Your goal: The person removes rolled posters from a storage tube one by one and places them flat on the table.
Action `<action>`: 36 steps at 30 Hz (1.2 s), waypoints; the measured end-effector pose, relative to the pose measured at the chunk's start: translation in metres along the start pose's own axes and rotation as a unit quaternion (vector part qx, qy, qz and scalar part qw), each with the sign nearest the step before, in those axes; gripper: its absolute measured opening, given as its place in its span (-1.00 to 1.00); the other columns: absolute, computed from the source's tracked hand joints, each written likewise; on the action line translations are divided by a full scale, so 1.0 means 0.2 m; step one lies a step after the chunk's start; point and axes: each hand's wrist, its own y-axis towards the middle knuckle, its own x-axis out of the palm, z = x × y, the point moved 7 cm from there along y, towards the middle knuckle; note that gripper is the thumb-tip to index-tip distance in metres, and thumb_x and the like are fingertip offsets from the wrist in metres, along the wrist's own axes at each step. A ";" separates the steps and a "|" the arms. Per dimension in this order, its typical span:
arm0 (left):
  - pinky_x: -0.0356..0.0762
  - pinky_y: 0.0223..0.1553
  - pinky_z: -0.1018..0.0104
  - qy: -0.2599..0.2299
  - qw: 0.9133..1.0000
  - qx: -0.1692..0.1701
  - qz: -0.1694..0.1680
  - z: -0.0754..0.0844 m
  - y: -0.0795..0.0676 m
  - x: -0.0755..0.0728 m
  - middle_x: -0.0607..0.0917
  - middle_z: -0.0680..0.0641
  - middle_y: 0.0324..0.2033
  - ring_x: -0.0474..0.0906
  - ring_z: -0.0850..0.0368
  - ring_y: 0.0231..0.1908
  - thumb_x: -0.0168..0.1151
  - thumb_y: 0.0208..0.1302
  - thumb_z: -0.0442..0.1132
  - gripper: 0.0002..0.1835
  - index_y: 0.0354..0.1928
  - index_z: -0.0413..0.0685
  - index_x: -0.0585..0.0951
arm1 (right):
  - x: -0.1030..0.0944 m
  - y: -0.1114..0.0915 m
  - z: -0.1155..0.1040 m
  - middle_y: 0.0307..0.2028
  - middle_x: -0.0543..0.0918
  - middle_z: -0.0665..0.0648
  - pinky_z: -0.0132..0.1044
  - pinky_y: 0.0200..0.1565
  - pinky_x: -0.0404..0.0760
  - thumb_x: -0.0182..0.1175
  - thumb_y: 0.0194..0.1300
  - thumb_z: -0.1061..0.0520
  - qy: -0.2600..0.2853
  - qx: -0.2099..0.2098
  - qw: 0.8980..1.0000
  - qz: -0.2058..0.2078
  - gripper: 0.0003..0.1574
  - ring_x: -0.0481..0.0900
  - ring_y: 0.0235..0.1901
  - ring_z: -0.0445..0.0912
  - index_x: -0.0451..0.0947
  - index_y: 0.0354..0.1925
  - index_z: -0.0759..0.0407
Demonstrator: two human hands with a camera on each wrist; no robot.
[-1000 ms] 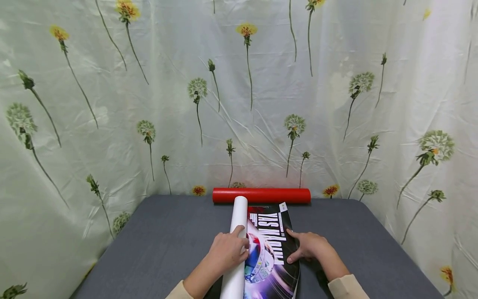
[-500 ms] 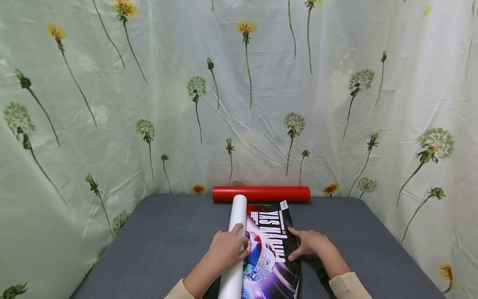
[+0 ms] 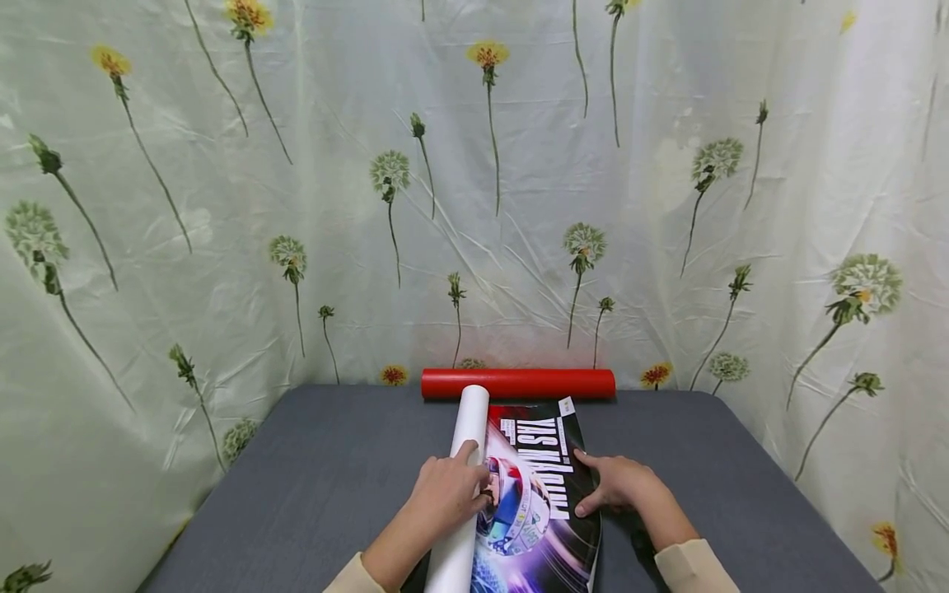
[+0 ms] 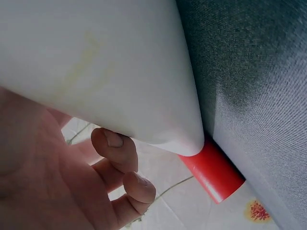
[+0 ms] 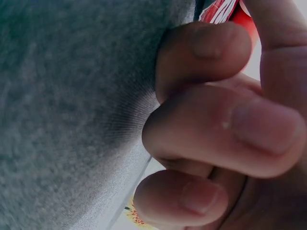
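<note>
A partly rolled poster point(image 3: 522, 527) lies lengthwise on the dark grey table, printed side up, with white lettering on black and a colourful helmet picture. Its left part is a white roll point(image 3: 470, 416). My left hand point(image 3: 448, 494) holds the roll from above, index finger extended along it and other fingers bent at its right side. In the left wrist view, bent fingertips point(image 4: 115, 141) show right beside the white paper. My right hand point(image 3: 626, 486) holds the poster's right edge with thumb and index finger spread along it. Its other fingers point(image 5: 216, 124) curl down close to the tabletop.
A red tube point(image 3: 519, 384) lies crosswise at the table's back edge, just beyond the roll's far end. The grey table point(image 3: 334, 461) extends to both sides. Behind it hangs a pale curtain point(image 3: 334, 206) printed with dandelions.
The white roll has shifted slightly left with my left hand, and more of the printed face shows. My right hand and the poster's right edge have moved a little to the right.
</note>
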 end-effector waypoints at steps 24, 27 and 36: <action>0.38 -0.37 0.23 0.002 1.000 -0.015 -0.006 -0.03 0.02 -0.03 0.66 0.04 0.33 0.58 0.06 -0.44 0.51 0.24 0.09 -0.84 -0.16 0.37 0.86 | -0.03 0.01 0.02 -0.01 0.62 0.33 -0.22 -0.38 0.44 0.68 -0.07 -0.32 -0.003 -0.001 1.000 0.008 0.38 0.58 -0.53 -0.05 0.27 0.62 -0.16; 0.41 -0.36 0.21 -0.002 1.000 -0.021 -0.006 -0.04 0.01 -0.03 0.66 0.02 0.30 0.59 0.07 -0.42 0.53 0.22 0.09 -0.83 -0.16 0.36 0.85 | -0.03 0.02 0.02 0.06 0.61 0.37 -0.20 -0.37 0.45 0.69 -0.07 -0.32 -0.001 -0.001 1.000 0.007 0.38 0.58 -0.50 -0.03 0.28 0.62 -0.16; 0.37 -0.45 0.23 0.023 1.000 -0.015 0.014 -0.04 -0.01 -0.03 0.68 0.06 0.32 0.56 0.07 -0.51 0.51 0.21 -0.03 -0.93 -0.26 0.37 0.85 | -0.01 0.01 0.02 -0.12 0.61 0.25 -0.21 -0.37 0.43 0.67 -0.04 -0.32 -0.007 0.004 1.000 -0.001 0.36 0.57 -0.54 -0.06 0.27 0.63 -0.18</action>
